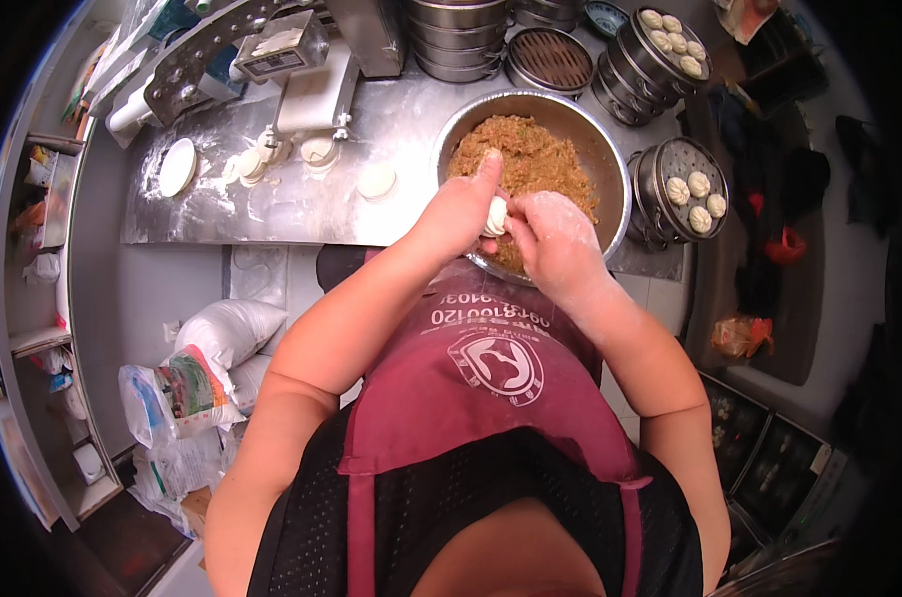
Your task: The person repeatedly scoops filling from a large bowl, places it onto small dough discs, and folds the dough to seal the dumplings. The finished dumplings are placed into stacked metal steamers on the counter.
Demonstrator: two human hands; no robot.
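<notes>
Over a large steel bowl [621, 160] of minced filling [529, 145], my left hand [462, 205] cradles a small dough bun [496, 216], its thumb pointing up. The fingertips of my right hand [559, 235], dusted with flour, pinch the bun's pleated edge from the other side. My palm hides part of the bun. To the left on the floured steel table [220, 213] lie a stack of round dough wrappers [377, 181] and another stack [320, 155]. More wrappers [251, 166] are fanned out by the dough machine's belt [313, 101].
Steamer baskets with pleated buns [699, 183] stand right of the bowl, and another stack [649, 67] behind. Tall steel steamers [458, 37] and a slatted steamer tray [549, 60] line the back. A white plate [178, 167] lies far left; flour sacks [231, 328] sit below the table.
</notes>
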